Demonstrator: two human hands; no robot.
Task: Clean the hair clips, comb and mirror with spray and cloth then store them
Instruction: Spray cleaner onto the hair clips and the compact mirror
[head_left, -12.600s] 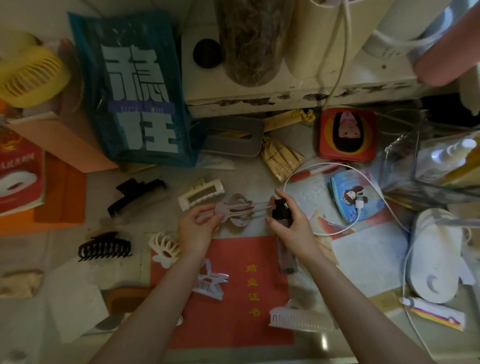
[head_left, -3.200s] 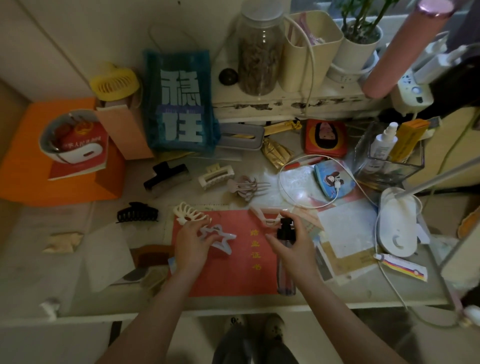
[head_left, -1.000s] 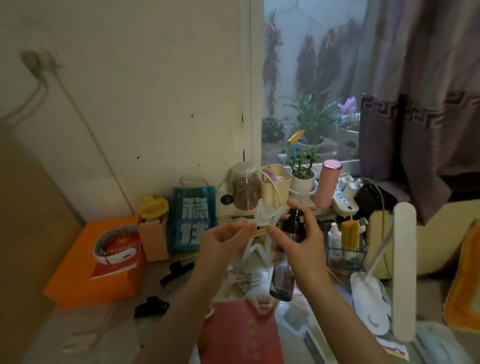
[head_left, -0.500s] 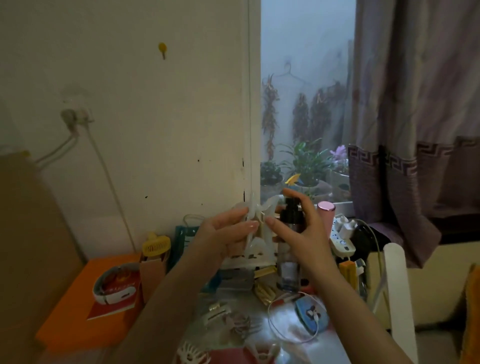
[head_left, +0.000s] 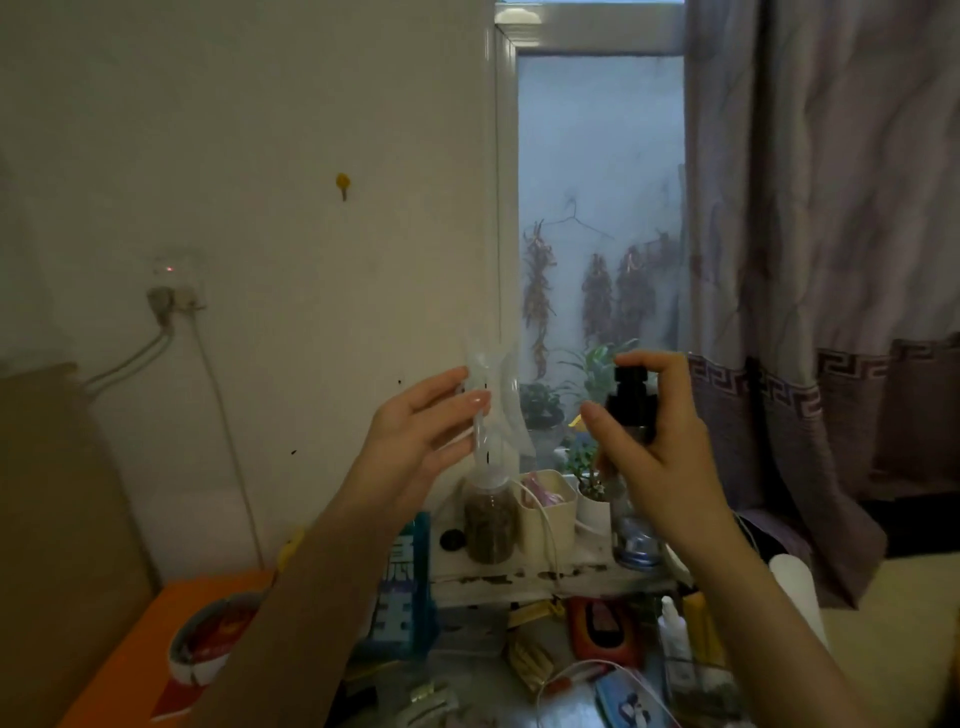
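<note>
My left hand (head_left: 421, 441) pinches a translucent white star-shaped hair clip (head_left: 501, 405) and holds it upright at chest height in front of the wall. To its right my right hand (head_left: 660, 452) grips a clear spray bottle (head_left: 631, 530) with a black pump top (head_left: 629, 395); my index finger lies over the pump and the nozzle faces the clip across a small gap. The other clips, comb, mirror and cloth are out of sight, apart from one pale clip (head_left: 431, 699) at the bottom edge.
Below my hands a white shelf (head_left: 545, 577) carries a jar (head_left: 488, 519), a cream box (head_left: 545, 506) and a potted plant. A teal bag (head_left: 405, 587), an orange box (head_left: 156, 654), a red tin (head_left: 602, 629) and a white cable (head_left: 561, 686) crowd the desk. A window and curtain stand to the right.
Both hands have risen from the desk with clip and bottle, and my view has tilted up with them. Bottle and clip now stand a little further apart.
</note>
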